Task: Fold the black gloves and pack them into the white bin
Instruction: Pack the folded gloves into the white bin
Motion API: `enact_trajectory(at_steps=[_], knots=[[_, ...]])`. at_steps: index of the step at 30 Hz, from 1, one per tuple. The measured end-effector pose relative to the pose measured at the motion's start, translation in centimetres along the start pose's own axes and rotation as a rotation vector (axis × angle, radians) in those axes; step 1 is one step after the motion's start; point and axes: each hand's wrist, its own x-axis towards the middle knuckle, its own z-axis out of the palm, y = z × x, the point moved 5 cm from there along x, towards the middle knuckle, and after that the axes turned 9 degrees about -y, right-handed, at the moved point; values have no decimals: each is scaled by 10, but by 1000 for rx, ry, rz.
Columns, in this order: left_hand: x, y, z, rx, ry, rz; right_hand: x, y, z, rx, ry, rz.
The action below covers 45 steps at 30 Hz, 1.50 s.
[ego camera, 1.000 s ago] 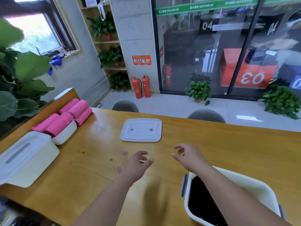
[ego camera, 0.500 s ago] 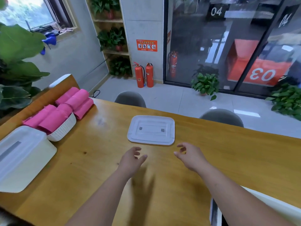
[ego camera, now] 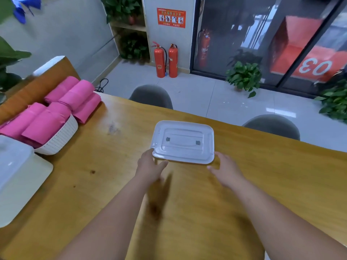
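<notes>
Neither the black gloves nor the open white bin is in view. The white lid (ego camera: pixel 183 142) lies flat toward the table's (ego camera: pixel 187 212) far edge. Your left hand (ego camera: pixel 150 167) touches its near-left corner, fingers spread; your right hand (ego camera: pixel 226 168) sits just beside the near-right corner, open — nothing gripped. Judged step: fetching the lid. Next: grip both near corners evenly before lifting.

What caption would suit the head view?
Both hands, left hand and right hand, reach the white lid on the wooden table.
</notes>
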Motion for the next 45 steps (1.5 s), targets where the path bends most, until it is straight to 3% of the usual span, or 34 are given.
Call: enact_trajectory(at_steps=[9,16,31,45], knots=[[33,-18,-6,-53,-45,-14,24,1,18,-43,-104,22],[31,-20,-4,-117,-89,-28,17,-2,13,14,-63,8],[-34,43,-31,-85,85,189,-60,-8,-63,161,218,-79],[-134,147,-21,-322,338,342,-167,47,-156,443,586,-223]])
